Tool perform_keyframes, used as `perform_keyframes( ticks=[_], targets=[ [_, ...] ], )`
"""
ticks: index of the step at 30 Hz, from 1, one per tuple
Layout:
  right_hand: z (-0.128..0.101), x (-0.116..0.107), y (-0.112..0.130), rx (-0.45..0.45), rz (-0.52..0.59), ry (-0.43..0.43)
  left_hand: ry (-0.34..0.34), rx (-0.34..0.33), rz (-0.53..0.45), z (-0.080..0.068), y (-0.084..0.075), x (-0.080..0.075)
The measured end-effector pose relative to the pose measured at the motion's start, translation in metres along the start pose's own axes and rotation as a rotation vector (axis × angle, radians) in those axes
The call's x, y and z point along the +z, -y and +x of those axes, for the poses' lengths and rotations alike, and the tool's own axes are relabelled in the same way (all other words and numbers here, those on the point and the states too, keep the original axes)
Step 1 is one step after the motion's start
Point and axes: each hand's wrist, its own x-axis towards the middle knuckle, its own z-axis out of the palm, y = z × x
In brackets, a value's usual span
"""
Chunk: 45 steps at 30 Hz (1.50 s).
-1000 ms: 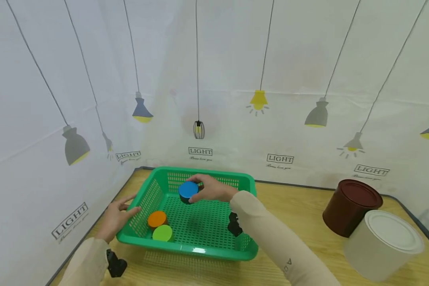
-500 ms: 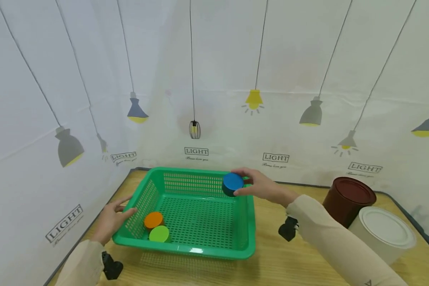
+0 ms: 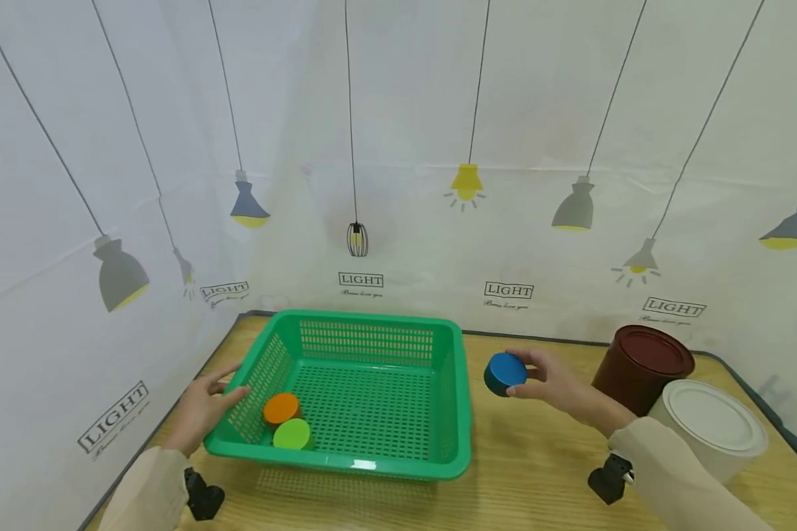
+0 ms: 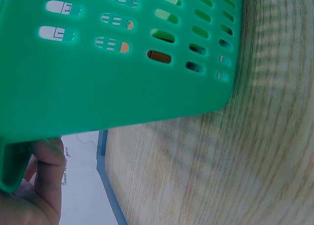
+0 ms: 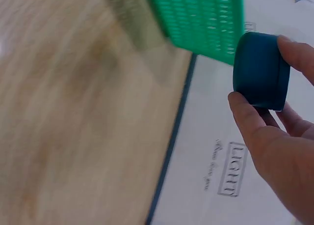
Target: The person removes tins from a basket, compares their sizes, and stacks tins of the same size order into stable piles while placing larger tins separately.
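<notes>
Backdrop (image 3: pixel 398 147) print "LIGHT" — right hand (image 3: pixel 558 383) holding blue puck (image 3: pixel 505 372)

Basket (image 3: pixel 365 464): green moulded plastic, perforated walls and floor, smooth with a slight gloss along the rim. Blue puck (image 3: pixel 505 372): smooth, matt top, darker side wall. Orange disc (image 3: pixel 281 407) and lime disc (image 3: pixel 291 434): smooth, matt faces. Table (image 3: pixel 538 472): light wood grain, satin finish. Brown can (image 3: pixel 640 369): smooth, semi-gloss. White can (image 3: pixel 711 428): smooth, matt lid. Backdrop (image 3: pixel 405 110): printed sheet, matt, faintly creased. Sleeves (image 3: pixel 677 479): beige cloth.
</notes>
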Motion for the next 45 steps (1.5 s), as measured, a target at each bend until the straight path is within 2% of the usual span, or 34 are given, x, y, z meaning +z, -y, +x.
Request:
perform_keyframes(
  ticks=[9,18,28,35,40,45],
  targets=[
    [-0.015,0.009,-0.048,0.165,0.041,-0.034,0.000,-0.004,-0.010,-0.001,0.000,0.000],
    [-0.025,0.024,-0.074,0.295,0.050,-0.058,0.001,-0.004,-0.019,-0.003,0.002,0.000],
    [-0.028,0.030,-0.081,0.215,0.060,-0.058,-0.002,0.017,-0.022,0.000,0.000,-0.001],
    [-0.028,0.030,-0.078,0.224,0.042,-0.049,-0.004,0.023,-0.012,-0.002,-0.001,-0.002],
    [-0.028,0.025,-0.071,0.254,0.014,-0.041,-0.008,0.036,-0.006,-0.002,0.000,-0.002],
    [-0.028,0.012,-0.063,0.187,-0.021,-0.018,0.008,0.007,-0.026,-0.002,0.000,0.000]
  ],
)
